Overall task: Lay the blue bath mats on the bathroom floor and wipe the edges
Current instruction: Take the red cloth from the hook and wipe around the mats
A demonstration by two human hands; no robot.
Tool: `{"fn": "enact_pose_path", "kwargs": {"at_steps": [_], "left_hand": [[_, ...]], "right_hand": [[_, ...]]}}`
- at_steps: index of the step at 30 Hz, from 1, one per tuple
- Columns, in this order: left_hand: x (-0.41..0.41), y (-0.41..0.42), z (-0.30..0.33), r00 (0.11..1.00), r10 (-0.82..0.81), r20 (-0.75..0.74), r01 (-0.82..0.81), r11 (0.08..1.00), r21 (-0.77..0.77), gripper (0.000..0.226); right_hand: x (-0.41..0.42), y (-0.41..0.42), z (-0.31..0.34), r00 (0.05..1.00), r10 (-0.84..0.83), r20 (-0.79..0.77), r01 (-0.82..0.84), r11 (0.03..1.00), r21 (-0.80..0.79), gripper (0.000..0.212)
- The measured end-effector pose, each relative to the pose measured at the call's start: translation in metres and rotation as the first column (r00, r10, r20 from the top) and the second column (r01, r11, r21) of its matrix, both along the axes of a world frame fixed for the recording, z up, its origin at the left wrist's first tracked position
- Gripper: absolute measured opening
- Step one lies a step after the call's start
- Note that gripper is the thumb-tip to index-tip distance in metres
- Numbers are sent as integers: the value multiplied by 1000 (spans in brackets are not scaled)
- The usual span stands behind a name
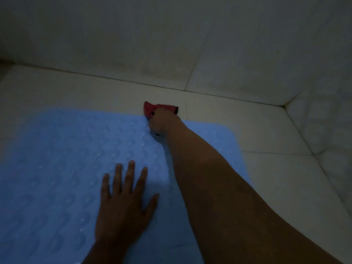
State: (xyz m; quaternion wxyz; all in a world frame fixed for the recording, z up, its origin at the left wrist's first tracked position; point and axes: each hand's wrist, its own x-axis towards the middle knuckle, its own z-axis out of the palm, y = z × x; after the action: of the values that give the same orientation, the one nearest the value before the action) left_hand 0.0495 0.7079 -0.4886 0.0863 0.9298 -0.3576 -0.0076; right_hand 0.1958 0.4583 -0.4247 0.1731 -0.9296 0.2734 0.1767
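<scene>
Nearest us, at about 6 o'clock, we have our left hand (123,202) laid flat on the blue bath mat (57,159), its fingers (130,174) straight and spread apart, holding nothing; we judge it sits there as a weight, so the mat does not slide or lift while the far edge is worked. The mat itself lies flat on the pale tiled floor (266,178), filling the view from 9 o'clock through the centre, its bumped surface up and its far edge running toward 12 o'clock. Our right forearm crosses the mat from 5 o'clock up to the centre, and at its end the right hand (162,121) is curled tight around a red cloth (152,109), which pokes out past the knuckles right at the mat's far edge, touching mat and floor where they meet. We read this as the wiping step under way along that edge. Beyond, at 12 o'clock, the wall (171,35) rises from the floor joint, with the corner at 2 o'clock
</scene>
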Motion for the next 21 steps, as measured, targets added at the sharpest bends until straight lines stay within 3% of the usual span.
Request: {"fn": "enact_pose_path", "kwargs": {"at_steps": [3, 12, 13, 16, 18, 21], "left_hand": [[-6, -6, -1, 1000, -5, -4, 5, 1000, 2, 79], [-7, -12, 6, 999, 10, -39, -11, 1000, -23, 80], [-7, -12, 5, 999, 10, -35, -10, 1000, -25, 80], [-7, -12, 6, 999, 19, -34, -19, 1000, 7, 81], [-7, -11, 7, 999, 23, -33, -23, 1000, 16, 81], [-7, -10, 7, 1000, 9, -8, -9, 999, 32, 80]], "right_hand": [[-7, -21, 9, 994, -109, -12, 108, 992, -61, 60], [-125, -172, 22, 952, -298, -71, 265, 918, -296, 46], [-146, -184, 23, 938, -329, -109, 281, 906, -316, 51], [-208, -209, 25, 886, -399, -236, 303, 884, -355, 105], [-247, -210, 21, 895, -412, -171, 363, 895, -260, 99], [-296, -191, -2, 918, -372, 136, 391, 906, -163, 73]]}}
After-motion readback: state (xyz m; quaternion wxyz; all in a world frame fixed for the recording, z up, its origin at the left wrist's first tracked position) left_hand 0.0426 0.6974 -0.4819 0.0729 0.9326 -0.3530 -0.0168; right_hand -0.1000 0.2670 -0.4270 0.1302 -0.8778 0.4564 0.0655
